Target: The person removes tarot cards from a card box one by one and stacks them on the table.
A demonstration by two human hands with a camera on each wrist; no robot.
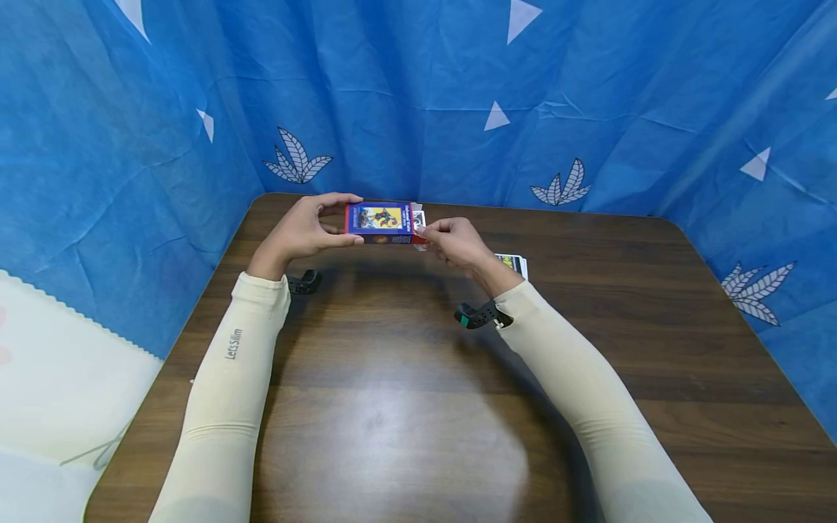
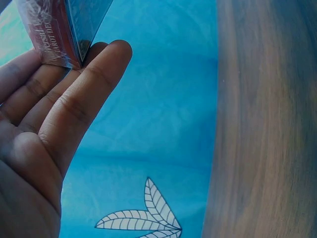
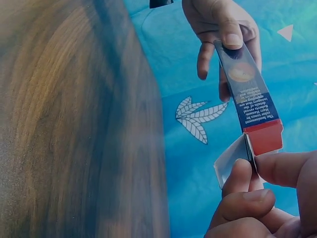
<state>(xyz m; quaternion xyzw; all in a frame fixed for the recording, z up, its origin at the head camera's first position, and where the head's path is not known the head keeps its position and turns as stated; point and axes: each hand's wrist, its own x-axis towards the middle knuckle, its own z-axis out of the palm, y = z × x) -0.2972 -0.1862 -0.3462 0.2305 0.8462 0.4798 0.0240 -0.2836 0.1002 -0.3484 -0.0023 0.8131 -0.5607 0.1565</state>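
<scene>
A blue and red tarot card box (image 1: 382,222) is held sideways above the far part of the table. My left hand (image 1: 296,231) grips its left end, with the thumb along the lower edge and fingers along the upper one. At the box's open right end, flaps stick out, one red (image 3: 265,138) and one white (image 3: 231,157). My right hand (image 1: 460,245) pinches the end of the cards (image 1: 419,218) that poke out there, between thumb and forefinger. Behind the right wrist lies a small stack of cards (image 1: 516,264) on the table, partly hidden.
The brown wooden table (image 1: 392,421) stretches under both arms. A blue curtain (image 1: 418,87) with leaf prints hangs right behind its far edge and along the sides. White cloth (image 1: 59,392) hangs at the left. Each wrist wears a black strap.
</scene>
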